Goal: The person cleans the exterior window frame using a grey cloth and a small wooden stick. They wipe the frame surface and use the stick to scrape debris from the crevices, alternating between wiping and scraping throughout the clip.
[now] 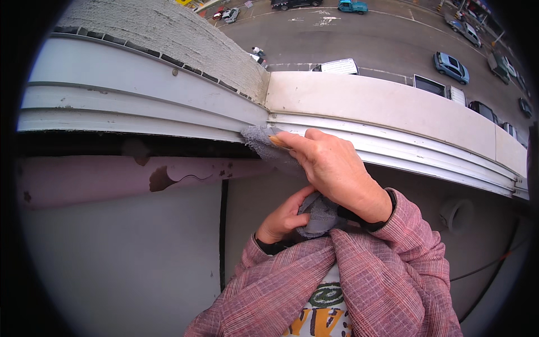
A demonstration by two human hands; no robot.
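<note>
My right hand (332,164) holds a thin wooden-looking tool (278,142) together with a grey cloth (263,143). The cloth lies against the inner corner of a white window frame (400,139), where the side rails meet the sill tracks. Below, close to my chest, my left hand (288,217) grips a bunched part of grey cloth (320,215). The stretch between the two bunches is partly behind my right hand, so whether they are one cloth I cannot tell. Most of the tool is hidden by fingers and cloth.
Beyond the frame, a pale outer ledge (379,97) meets a rough wall (160,29) above a street (379,38) far below, with parked vehicles and a person (258,51). Inside are a pink patterned strip (105,181) at left and a round white container (458,215) at right.
</note>
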